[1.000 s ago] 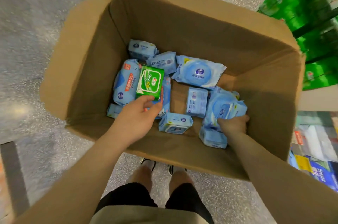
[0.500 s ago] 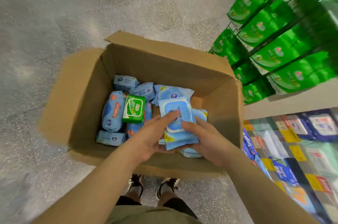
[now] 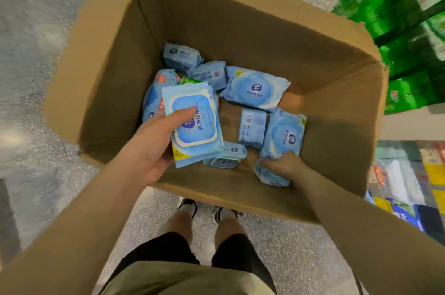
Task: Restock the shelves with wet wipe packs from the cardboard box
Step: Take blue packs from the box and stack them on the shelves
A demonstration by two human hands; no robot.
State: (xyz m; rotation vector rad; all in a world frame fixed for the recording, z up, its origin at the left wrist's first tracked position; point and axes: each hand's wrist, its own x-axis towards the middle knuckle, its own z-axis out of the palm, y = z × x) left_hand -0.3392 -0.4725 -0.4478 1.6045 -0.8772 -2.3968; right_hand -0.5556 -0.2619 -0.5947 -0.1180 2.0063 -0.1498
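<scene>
1. Blue plastic fills the left hand (image 3: 154, 147): its thumb lies across the white-rimmed lid of a flat wet wipe pack (image 3: 192, 123), and the other fingers are hidden beneath it, so the hand grips the pack from its left edge.
2. That held pack sits above the box's contents, its long axis running away from the person and leaning slightly left, with the yellow-cornered end nearest the body.
3. Right hand (image 3: 284, 165) is lower, down at the near right corner of the cardboard box (image 3: 240, 17). Its fingers curl onto a large blue pack (image 3: 285, 135) which lies just beyond the knuckles, long axis pointing away and a little right; whether they fully grip it I cannot tell, though they look closed on its near end.
4. Between the two hands rest a small lidded pack (image 3: 225, 158) and a barcode-side pack (image 3: 252, 127); further in lies a round-lidded pack (image 3: 256, 88).
5. Shelves (image 3: 409, 174) stand to the right, so the right hand is the nearer one for placing; my judgement is that the lift turns on drawing the large pack up and rightward over the box wall.
</scene>
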